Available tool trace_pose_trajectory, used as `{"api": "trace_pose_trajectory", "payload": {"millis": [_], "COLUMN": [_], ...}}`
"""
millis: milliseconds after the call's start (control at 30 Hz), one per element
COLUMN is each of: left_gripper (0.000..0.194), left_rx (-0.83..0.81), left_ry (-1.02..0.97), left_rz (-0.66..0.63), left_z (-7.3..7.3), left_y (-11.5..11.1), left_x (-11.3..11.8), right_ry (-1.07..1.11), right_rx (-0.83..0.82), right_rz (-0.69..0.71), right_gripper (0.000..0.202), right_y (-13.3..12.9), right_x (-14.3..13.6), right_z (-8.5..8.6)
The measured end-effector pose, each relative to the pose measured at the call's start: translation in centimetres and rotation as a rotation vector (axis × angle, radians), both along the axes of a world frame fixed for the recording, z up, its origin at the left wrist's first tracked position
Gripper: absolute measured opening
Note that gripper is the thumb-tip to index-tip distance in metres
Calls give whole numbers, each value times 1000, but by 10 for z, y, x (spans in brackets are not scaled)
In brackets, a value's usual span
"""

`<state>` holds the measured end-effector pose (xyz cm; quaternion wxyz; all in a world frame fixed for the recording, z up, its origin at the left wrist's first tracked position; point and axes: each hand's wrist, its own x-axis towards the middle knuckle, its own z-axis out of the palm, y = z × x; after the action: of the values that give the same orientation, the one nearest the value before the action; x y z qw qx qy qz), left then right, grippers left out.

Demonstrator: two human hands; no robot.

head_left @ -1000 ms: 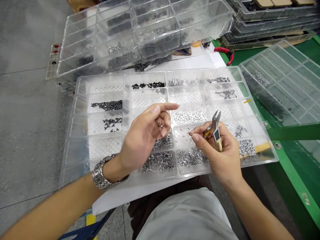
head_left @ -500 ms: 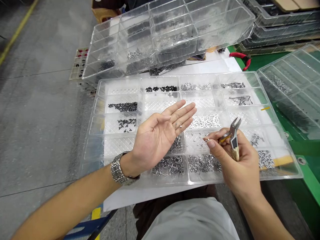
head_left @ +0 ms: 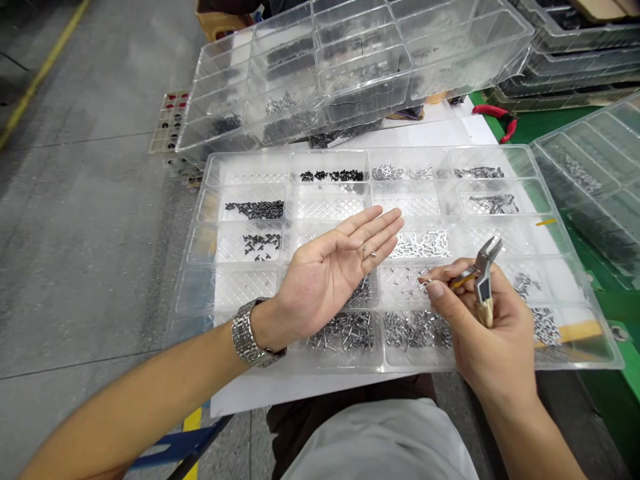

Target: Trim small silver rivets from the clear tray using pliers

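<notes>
My left hand [head_left: 333,273] is held palm up with its fingers stretched out flat. A couple of tiny metal screws [head_left: 373,254] rest on its fingers. Beneath both hands lies a clear compartment tray [head_left: 320,371] full of small hardware. My right hand [head_left: 493,320] is wrapped around a pair of cutting pliers [head_left: 484,277], whose jaws point up and away. Its thumb and forefinger meet over the tray at something small and metallic, too small to name. Silver screws [head_left: 345,331] fill a near compartment under my left hand, and silver links [head_left: 423,244] lie just beyond its fingertips.
A second clear tray [head_left: 295,143] sits tilted behind, and another [head_left: 590,167] is at the right. Red-handled pliers [head_left: 509,127] lie on the green table [head_left: 543,113] near stacked trays [head_left: 545,60]. Black screws [head_left: 257,209] occupy left compartments. Grey floor [head_left: 100,200] runs along the left.
The whole scene has shifted slightly right in view as the head moved. Both hands keep nearly the same pose, and the pliers stay in the right hand.
</notes>
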<state>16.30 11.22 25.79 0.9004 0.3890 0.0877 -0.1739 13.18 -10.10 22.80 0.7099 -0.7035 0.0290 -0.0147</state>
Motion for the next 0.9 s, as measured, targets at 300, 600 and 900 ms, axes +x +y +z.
{"api": "trace_pose_trajectory", "payload": {"millis": [300,600,900], "left_gripper": [65,88,75], "left_rx": [-72,-132,-107], "left_ry": [37,77,61], "left_rz": [0,-16,-56], "left_z": [2,0,1], "left_y": [0,2,3], "left_x": [1,0,0], "right_ry": [-3,0,9], "right_rx": [4,3,14], "right_rz": [-6,-15,-6], "right_gripper": [19,20,20], "right_y": [0,0,-1], "right_x": [0,0,-1], "right_z": [-1,-1,-3]}}
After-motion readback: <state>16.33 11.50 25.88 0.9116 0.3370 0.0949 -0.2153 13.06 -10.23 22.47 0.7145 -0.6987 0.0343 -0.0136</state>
